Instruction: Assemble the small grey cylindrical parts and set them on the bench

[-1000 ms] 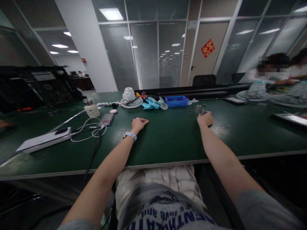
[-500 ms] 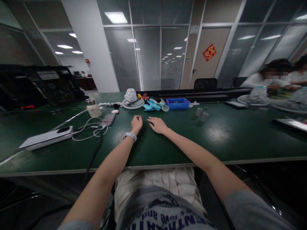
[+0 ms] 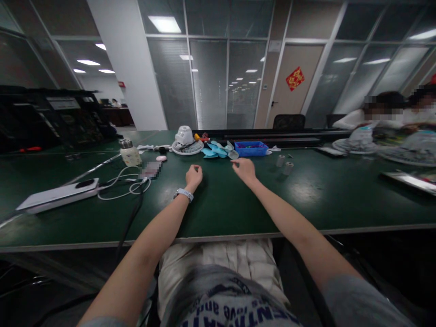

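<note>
Above the green table, my left hand [image 3: 194, 176] has its fingers curled together in a pinch; whatever they hold, if anything, is too small to make out. My right hand [image 3: 245, 170] is off to its right, thumb and fingers drawn close, with their contents also unclear. Just beyond the right hand are a clear plastic piece [image 3: 233, 154], light-blue fan blades [image 3: 215, 150] and a blue basket [image 3: 251, 149] with small items inside. Behind my left hand stands a white fan head [image 3: 184, 136] on its round grille [image 3: 188, 148].
Two metal cylinders [image 3: 288, 168] stand to the right on the table [image 3: 218, 213]. At left are a white power bank-like box [image 3: 61, 195], cables [image 3: 117, 195], a phone [image 3: 151, 170] and a cream bottle [image 3: 130, 153]. Other people [image 3: 384, 109] sit far right, beside more fan parts.
My right hand has moved right and slightly away from me, apart from the left, and its fingers have drawn together. My left hand stays nearly where it was.
</note>
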Motion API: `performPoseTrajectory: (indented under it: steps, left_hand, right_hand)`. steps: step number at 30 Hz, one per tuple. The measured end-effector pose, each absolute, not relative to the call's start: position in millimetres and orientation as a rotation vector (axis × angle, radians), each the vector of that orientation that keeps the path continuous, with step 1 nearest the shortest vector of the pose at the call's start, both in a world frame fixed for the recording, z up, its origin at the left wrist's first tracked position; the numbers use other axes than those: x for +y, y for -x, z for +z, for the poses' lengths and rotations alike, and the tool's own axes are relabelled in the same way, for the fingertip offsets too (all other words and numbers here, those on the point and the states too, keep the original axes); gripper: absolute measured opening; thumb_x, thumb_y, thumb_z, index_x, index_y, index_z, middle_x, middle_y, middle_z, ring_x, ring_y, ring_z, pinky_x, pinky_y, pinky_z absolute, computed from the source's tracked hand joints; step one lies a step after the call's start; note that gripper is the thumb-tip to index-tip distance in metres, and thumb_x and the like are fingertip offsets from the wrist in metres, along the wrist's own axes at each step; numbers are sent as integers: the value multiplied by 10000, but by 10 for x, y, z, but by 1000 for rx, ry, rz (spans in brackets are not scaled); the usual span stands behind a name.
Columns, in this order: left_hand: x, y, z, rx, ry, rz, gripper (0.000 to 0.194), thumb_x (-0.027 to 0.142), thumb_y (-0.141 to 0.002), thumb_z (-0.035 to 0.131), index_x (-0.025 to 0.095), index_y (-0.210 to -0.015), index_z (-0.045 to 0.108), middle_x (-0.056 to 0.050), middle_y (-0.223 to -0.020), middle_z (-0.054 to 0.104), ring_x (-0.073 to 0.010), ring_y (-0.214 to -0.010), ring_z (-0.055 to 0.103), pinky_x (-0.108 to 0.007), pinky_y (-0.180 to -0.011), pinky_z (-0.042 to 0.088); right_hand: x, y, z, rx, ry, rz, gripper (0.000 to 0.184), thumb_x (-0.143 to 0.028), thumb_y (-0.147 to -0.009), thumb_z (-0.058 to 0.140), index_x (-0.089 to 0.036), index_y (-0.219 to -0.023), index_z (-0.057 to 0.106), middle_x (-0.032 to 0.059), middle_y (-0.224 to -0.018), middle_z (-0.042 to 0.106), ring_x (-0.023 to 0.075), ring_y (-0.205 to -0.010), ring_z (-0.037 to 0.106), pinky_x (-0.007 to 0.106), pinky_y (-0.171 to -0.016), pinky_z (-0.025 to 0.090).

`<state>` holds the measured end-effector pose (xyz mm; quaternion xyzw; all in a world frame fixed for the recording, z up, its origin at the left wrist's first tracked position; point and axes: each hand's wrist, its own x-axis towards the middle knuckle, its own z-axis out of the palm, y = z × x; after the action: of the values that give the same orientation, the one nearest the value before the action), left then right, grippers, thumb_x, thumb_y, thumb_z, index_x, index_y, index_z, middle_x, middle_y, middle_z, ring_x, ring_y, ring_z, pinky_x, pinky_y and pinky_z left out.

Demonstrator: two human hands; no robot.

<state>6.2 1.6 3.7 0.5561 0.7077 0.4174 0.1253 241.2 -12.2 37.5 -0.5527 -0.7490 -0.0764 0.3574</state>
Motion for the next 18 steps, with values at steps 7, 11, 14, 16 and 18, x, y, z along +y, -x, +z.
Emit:
performPoseTrajectory:
  steps: [7, 11, 14, 16, 18]
  left_hand:
    - [12, -68, 32, 2054, -1633, 1190, 247, 333, -890, 478, 204, -1034, 633, -91, -996, 708, -228, -939, 655, -304, -814, 460]
    - [20, -53, 28, 2057, -1641, 1177, 251, 329, -895, 474, 203, -1046, 628, -92, -991, 710, -231, -947, 654, -306, -815, 459]
    - [26, -50, 24, 2050, -1651, 1164, 255, 325, -896, 472, 202, -1057, 626, -93, -995, 712, -230, -953, 655, -310, -826, 458]
    - [30, -51, 21, 2046, -1656, 1163, 257, 326, -895, 473, 204, -1061, 626, -92, -995, 714, -229, -954, 656, -309, -826, 459]
    - [33, -51, 17, 2042, -1656, 1160, 257, 329, -894, 473, 206, -1058, 627, -90, -993, 715, -228, -950, 657, -309, -823, 461]
  right_hand:
    - [-85, -3927, 377, -1249, 1869, -474, 363, -175, -865, 465, -164, -1136, 707, 161, -1036, 697, 267, -965, 628, 390, -871, 433]
    - [-74, -4158, 288, -1104, 1973, -428, 359, -171, -856, 476, -161, -1128, 710, 176, -1002, 691, 269, -927, 631, 384, -832, 440]
    - [-39, -4164, 252, -1086, 1969, -379, 359, -173, -858, 479, -161, -1134, 708, 171, -1011, 689, 256, -905, 635, 362, -811, 453]
    - [-27, -4156, 244, -1079, 1949, -373, 366, -172, -865, 473, -169, -1152, 700, 164, -1026, 690, 251, -906, 636, 356, -811, 459]
    - [-32, -4149, 243, -1070, 1942, -366, 369, -173, -872, 468, -180, -1161, 697, 157, -1038, 690, 251, -909, 636, 358, -810, 462]
